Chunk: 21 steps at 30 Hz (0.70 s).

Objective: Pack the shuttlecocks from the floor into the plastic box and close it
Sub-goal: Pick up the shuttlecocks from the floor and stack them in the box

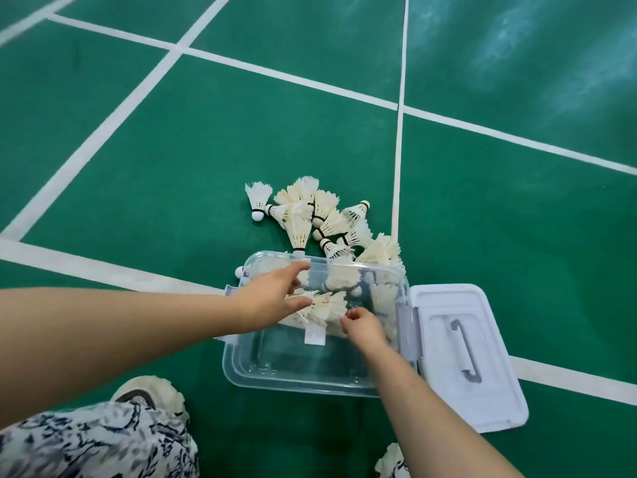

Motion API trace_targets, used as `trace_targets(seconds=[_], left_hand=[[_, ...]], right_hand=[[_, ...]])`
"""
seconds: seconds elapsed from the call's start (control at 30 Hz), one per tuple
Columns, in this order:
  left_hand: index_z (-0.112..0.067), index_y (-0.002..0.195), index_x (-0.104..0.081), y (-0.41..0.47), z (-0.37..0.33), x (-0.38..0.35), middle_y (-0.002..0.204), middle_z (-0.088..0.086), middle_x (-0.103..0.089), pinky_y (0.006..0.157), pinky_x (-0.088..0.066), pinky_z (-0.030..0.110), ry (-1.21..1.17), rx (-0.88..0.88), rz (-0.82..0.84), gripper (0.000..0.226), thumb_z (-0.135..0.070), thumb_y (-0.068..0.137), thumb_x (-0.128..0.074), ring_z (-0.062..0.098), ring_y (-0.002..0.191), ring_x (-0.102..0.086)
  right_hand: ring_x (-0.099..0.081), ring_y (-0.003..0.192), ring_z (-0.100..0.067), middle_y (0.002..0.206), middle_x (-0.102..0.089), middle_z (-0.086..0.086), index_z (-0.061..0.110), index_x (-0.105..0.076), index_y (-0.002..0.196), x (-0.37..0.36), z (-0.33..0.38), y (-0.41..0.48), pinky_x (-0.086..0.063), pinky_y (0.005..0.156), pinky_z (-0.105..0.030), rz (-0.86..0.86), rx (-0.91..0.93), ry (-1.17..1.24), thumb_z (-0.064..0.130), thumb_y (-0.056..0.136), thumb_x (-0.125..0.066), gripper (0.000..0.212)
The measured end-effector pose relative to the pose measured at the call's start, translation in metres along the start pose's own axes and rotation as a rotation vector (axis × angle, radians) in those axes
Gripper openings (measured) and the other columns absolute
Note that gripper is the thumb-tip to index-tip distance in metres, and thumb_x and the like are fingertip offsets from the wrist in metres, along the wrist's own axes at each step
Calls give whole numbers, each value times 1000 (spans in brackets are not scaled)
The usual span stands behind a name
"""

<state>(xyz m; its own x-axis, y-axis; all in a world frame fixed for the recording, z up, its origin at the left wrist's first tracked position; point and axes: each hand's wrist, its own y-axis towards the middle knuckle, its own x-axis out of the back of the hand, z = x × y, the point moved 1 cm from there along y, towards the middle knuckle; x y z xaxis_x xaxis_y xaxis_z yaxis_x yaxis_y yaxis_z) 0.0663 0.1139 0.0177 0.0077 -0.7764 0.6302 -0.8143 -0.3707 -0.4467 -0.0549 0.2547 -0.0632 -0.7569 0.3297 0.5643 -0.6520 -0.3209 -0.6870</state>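
While both hands reach into the clear plastic box (310, 374), the left hand (272, 298) spreads its fingers over a cluster of feather shuttlecocks (327, 305) at the far half of the box, thumb and forefinger apart, pressing rather than clamping; the right hand (362, 327) has its fingertips pinched together at the near right edge of the same cluster, though whether they grip a feather cannot be told. Item: box, transparent, lidless at present, resting on the green court floor (172, 150), near half bare, far half holding several shuttlecocks, some seen through the right wall. Item: white lid (482, 374) with grey handle, lying flat on the floor just right of the box, touching or nearly touching its grey side latch (408, 332). Item: loose pile of shuttlecocks (310, 215) on the floor just beyond the far rim, some leaning against it, one apart at the far left. Item: white court lines (398, 167) crossing the floor. Judgement: packing is partly done; the floor pile remains, and the lid is not yet on. To do this step well, settle the cluster low and toward the bare near half, feathers nested without crushing, leaving the rim unobstructed for the lid.
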Motion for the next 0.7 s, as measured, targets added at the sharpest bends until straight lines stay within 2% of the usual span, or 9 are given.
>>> trace_targets(seconds=[0.1,0.17,0.27,0.33,0.37,0.43,0.47,0.53,0.7], left_hand=[[-21,134,-40,1,-6,2,134,7,-54,104,-39,31,61,-20,4,46,-37,92,-51,18,124,-50],[-16,120,-54,0,-13,4,123,5,-57,97,-40,30,125,-53,-25,33,-35,93,-48,19,114,-53],[-14,104,-61,-4,-21,7,102,2,-55,87,-40,30,151,-88,-62,27,-33,95,-45,18,98,-52],[-14,87,-61,-7,-25,10,87,0,-54,77,-39,31,190,-112,-77,27,-32,96,-42,18,87,-50],[-18,75,-56,-8,-28,13,77,-2,-52,71,-38,31,231,-122,-93,30,-33,96,-40,19,81,-49],[-24,58,-38,-10,-38,21,62,-6,-43,62,-32,30,315,-130,-129,40,-35,97,-37,19,67,-45],[-23,56,-33,-10,-43,25,57,-7,-40,58,-30,30,343,-138,-145,44,-37,97,-37,18,60,-41],[-22,54,-31,-9,-56,34,53,-5,-37,51,-25,31,376,-168,-159,47,-39,97,-36,12,50,-34],[-18,54,-33,16,-82,48,50,-2,-38,50,-25,30,342,-229,-206,49,-42,96,-38,13,49,-33]], right_hand=[[-59,98,-20,117,-63,-6,10,-54,122,-1,3,-3,-45,78,-25,63,31,17,23,87,-62,38],[-58,104,-22,121,-62,-7,11,-54,122,2,7,-9,-45,84,-28,38,48,4,22,86,-62,39],[-58,100,-24,116,-64,-6,15,-56,117,16,15,-22,-45,79,-29,-111,113,-115,22,89,-52,28],[-57,89,-23,105,-65,-3,20,-59,109,30,21,-34,-41,70,-28,-202,163,-178,27,92,-48,21],[-55,84,-22,97,-65,-2,20,-61,100,38,24,-39,-39,66,-28,-231,191,-185,31,94,-46,20],[-53,76,-23,76,-61,-1,20,-58,72,59,32,-45,-36,58,-27,-281,232,-174,37,95,-43,33],[-51,70,-23,65,-55,1,18,-51,59,71,36,-46,-33,53,-27,-308,241,-158,39,95,-42,43],[-43,56,-21,53,-42,0,16,-37,48,94,44,-44,-26,47,-27,-362,248,-130,42,96,-41,54],[-34,49,-18,50,-37,-1,15,-32,47,138,64,-23,-24,46,-26,-402,280,-168,37,93,-43,52]])
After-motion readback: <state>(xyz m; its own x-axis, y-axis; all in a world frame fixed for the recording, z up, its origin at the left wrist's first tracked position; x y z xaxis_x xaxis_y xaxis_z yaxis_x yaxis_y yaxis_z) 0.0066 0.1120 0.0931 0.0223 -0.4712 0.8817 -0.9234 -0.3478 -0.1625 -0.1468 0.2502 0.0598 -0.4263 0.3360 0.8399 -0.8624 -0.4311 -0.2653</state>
